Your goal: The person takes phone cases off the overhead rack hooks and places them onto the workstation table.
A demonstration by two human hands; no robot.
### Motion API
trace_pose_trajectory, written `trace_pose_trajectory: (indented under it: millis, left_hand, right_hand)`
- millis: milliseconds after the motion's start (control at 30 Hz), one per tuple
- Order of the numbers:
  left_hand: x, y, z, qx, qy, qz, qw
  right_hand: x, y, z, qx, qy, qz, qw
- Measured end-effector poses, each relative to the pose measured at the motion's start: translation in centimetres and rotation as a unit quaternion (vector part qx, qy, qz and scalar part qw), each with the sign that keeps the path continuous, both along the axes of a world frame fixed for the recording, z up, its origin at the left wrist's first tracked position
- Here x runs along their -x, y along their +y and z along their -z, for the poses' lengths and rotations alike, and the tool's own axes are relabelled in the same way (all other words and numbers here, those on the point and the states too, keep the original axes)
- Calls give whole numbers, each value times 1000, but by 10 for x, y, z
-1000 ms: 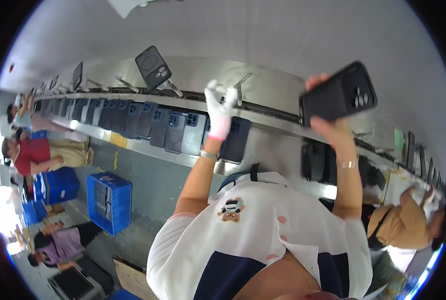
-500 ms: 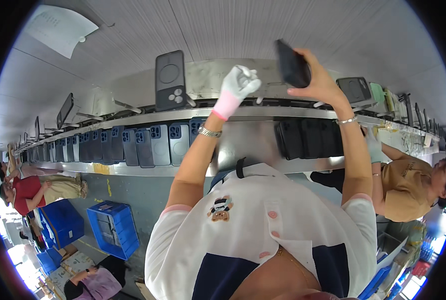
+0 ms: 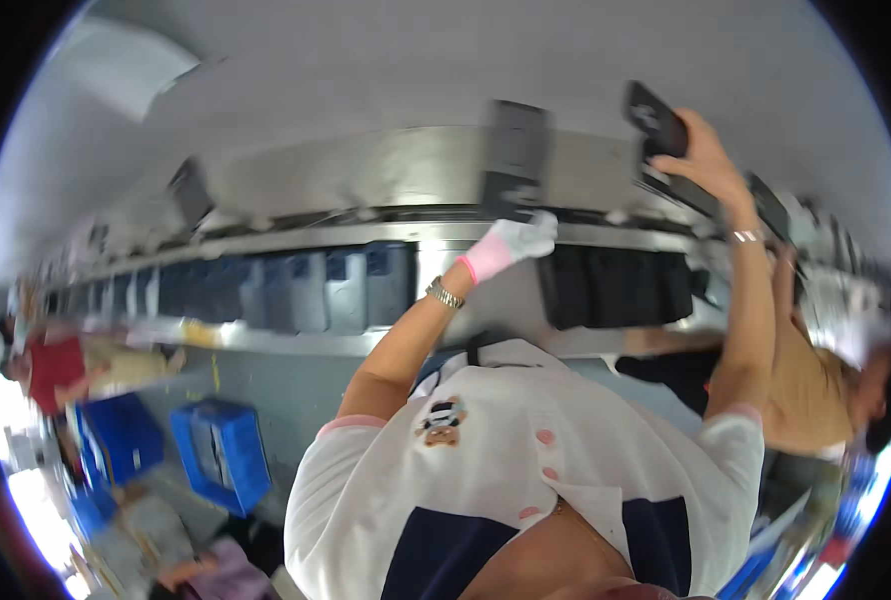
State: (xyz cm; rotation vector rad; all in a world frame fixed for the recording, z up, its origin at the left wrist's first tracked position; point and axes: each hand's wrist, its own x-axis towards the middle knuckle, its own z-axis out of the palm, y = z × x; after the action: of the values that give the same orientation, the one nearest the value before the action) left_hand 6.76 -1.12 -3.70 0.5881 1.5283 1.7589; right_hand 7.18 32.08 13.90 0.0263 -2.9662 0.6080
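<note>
Black phone case (image 3: 655,120) is sitting gripped in the right hand (image 3: 704,158), fingers closing around its lower edge and holding it up near the top right of the view, tilted, above the steel conveyor line (image 3: 366,235). The left hand (image 3: 514,243), wearing a white glove with a pink cuff, is reaching to the lower edge of a second dark case (image 3: 513,160) that is standing upright on the line; its fingers are touching that case, but whether they are clamped on it I cannot tell through the blur. The two hands are working well apart, the right one higher and farther right.

Two cases are being handled; a third dark one (image 3: 190,190) is leaning on the line far to the left. Below the line, a row of blue-grey cases (image 3: 296,290) is running along a steel shelf (image 3: 266,340), too blurred to count, and a block of black ones (image 3: 614,285) is hanging just under the gloved hand.

Open room is showing above the line, against the pale ceiling. Two blue crates (image 3: 221,455) are sitting lower left. Another person in a tan top (image 3: 816,400) is crowding the right edge.
</note>
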Motion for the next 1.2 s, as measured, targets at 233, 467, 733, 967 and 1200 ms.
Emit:
trace_pose_trajectory:
  millis: [233, 467, 733, 967, 1200]
  left_hand:
    - [4, -226, 31, -15, -24, -358, 933]
    - [72, -353, -47, 227, 225, -685, 654]
    - [114, -357, -37, -93, 122, -618, 771]
    - [93, -302, -50, -168, 79, -402, 897]
    - [67, -211, -54, -152, 92, -286, 942]
  right_hand:
    - [55, -117, 9, 200, 47, -115, 972]
    - [112, -315, 1, 446, 7, -337, 830]
    - [143, -395, 5, 423, -43, -327, 844]
    - [108, -347, 23, 444, -112, -303, 836]
    - [72, -331, -3, 201, -36, -243, 948]
